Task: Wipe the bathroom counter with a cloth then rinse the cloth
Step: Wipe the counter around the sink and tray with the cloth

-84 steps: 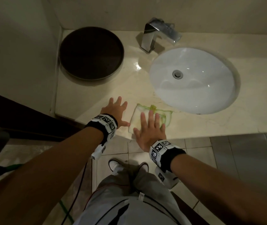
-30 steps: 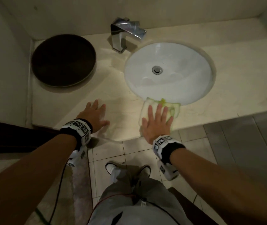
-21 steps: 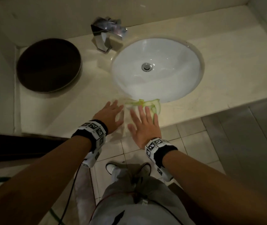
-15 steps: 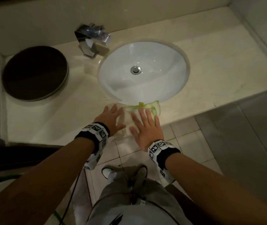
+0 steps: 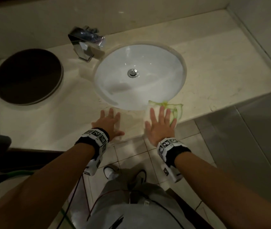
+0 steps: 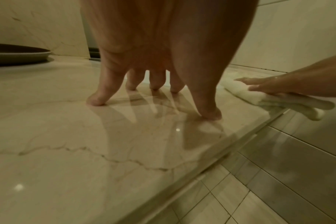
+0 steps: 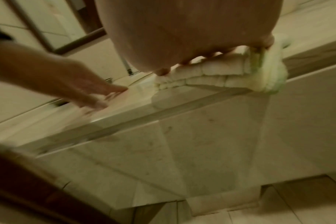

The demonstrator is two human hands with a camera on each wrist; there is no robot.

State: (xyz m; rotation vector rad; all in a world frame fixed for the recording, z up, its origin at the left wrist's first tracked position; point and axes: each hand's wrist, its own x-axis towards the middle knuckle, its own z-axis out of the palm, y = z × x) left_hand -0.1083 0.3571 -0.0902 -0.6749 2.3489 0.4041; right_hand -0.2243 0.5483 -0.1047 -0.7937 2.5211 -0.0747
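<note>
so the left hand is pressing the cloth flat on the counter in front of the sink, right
Not the left: the right hand presses the cloth flat on the counter in front of the sink. The head view shows the left hand on bare counter.

Dim light is cast on beige walls point(image 5: 131, 15); the floor point(image 5: 202, 146) is laid with pale square tiles, crossed by dark grout lines.

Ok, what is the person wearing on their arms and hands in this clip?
Both forearms are bare, no sleeves or gloves. The left hand and right hand each have a black wristband with white panels printed with black square markers, and a white camera block hangs under each wrist. Thin cables hang near the left one.
</note>
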